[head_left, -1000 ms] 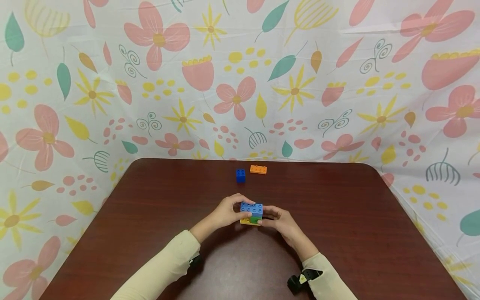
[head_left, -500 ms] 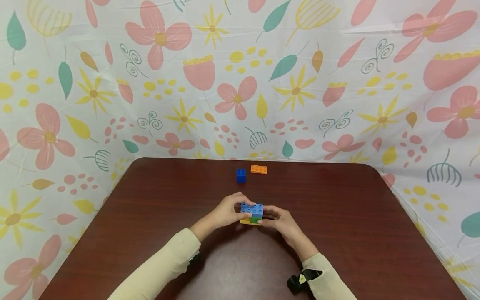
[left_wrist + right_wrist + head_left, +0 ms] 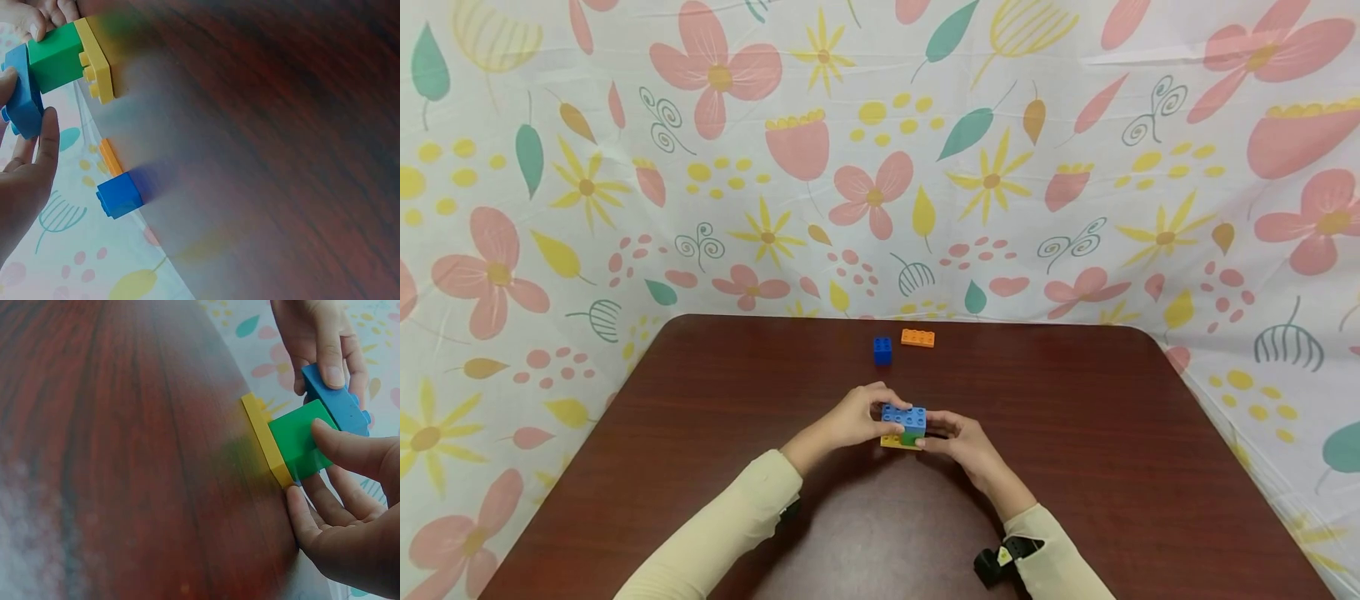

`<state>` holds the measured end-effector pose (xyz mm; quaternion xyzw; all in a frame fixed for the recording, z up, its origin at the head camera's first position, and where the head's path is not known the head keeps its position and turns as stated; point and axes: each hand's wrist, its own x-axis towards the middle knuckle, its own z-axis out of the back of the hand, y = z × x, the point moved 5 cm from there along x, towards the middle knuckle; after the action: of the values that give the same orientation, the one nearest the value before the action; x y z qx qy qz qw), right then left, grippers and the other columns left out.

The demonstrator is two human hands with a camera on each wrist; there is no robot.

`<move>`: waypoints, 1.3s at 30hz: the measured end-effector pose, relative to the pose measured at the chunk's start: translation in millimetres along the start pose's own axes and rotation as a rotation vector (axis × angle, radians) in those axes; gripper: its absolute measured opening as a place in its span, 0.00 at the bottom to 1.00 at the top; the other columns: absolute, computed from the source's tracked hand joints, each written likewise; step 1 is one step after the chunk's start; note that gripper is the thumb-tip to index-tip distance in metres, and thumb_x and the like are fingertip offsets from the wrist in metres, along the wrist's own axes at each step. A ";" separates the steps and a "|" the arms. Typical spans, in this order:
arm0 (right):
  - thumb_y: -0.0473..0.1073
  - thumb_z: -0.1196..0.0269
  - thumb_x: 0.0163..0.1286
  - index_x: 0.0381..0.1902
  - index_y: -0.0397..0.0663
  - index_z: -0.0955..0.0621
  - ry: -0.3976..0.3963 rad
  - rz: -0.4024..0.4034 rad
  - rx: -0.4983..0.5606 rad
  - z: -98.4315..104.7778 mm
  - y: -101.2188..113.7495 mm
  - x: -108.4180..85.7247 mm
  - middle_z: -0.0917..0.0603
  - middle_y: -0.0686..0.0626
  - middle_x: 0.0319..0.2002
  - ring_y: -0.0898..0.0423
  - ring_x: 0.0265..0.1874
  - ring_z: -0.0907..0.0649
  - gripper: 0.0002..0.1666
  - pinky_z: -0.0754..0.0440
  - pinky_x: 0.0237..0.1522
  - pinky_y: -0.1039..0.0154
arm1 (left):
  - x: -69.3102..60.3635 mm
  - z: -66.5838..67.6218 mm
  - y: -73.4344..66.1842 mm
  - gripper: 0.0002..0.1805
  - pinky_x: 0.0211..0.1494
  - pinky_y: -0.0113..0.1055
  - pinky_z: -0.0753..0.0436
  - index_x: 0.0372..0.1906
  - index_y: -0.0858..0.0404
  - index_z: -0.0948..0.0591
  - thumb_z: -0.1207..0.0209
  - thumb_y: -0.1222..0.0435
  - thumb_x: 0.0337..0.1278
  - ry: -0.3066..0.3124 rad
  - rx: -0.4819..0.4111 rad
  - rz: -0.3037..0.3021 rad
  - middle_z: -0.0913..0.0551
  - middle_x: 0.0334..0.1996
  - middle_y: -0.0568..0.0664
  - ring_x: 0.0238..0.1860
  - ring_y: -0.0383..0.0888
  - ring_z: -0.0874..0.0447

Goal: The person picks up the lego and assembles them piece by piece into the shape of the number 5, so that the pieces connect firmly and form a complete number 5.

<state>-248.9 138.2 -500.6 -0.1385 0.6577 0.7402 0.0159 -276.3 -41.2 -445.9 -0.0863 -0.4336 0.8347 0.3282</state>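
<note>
A light blue brick (image 3: 913, 417) sits on a green brick (image 3: 909, 438), which stands at one end of a thin yellow brick (image 3: 265, 439) low at the table. My left hand (image 3: 857, 417) pinches the light blue brick between thumb and fingers. From the right, my right hand (image 3: 966, 448) grips the green brick, its thumb on the near face; one fingertip touches the end of the yellow brick in the right wrist view. Whether the light blue brick is pressed fully down I cannot tell.
Farther back on the dark wooden table (image 3: 760, 358) stand a dark blue brick (image 3: 882, 351) and a flat orange brick (image 3: 917, 337). A flowered cloth (image 3: 880, 167) hangs behind the table's far edge.
Both hands keep their hold on the bricks, almost still. The left wrist and sleeve have risen very slightly.
</note>
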 end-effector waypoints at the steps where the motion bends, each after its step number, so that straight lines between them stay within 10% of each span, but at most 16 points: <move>1: 0.37 0.28 0.56 0.56 0.39 0.22 0.000 0.000 0.000 0.0 -0.1 0.3 0.18 0.44 0.51 0.50 0.50 0.20 0.29 0.20 0.47 0.58 | 0.4 0.1 0.2 0.16 0.43 0.28 0.20 0.49 0.60 0.16 0.32 0.66 0.53 0.003 0.000 0.006 0.22 0.36 0.45 0.37 0.38 0.24; 39: 0.37 0.28 0.57 0.57 0.39 0.22 -0.031 -0.013 -0.018 0.2 2.7 -2.5 0.18 0.44 0.52 0.51 0.49 0.20 0.29 0.19 0.47 0.57 | 0.8 -2.5 1.2 0.17 0.36 0.29 0.23 0.50 0.60 0.16 0.32 0.66 0.54 0.005 0.024 0.037 0.26 0.34 0.46 0.36 0.43 0.27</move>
<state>-247.1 138.4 -497.4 -0.1313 0.6497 0.7482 0.0294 -276.5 -39.5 -448.2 -0.0925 -0.4213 0.8455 0.3147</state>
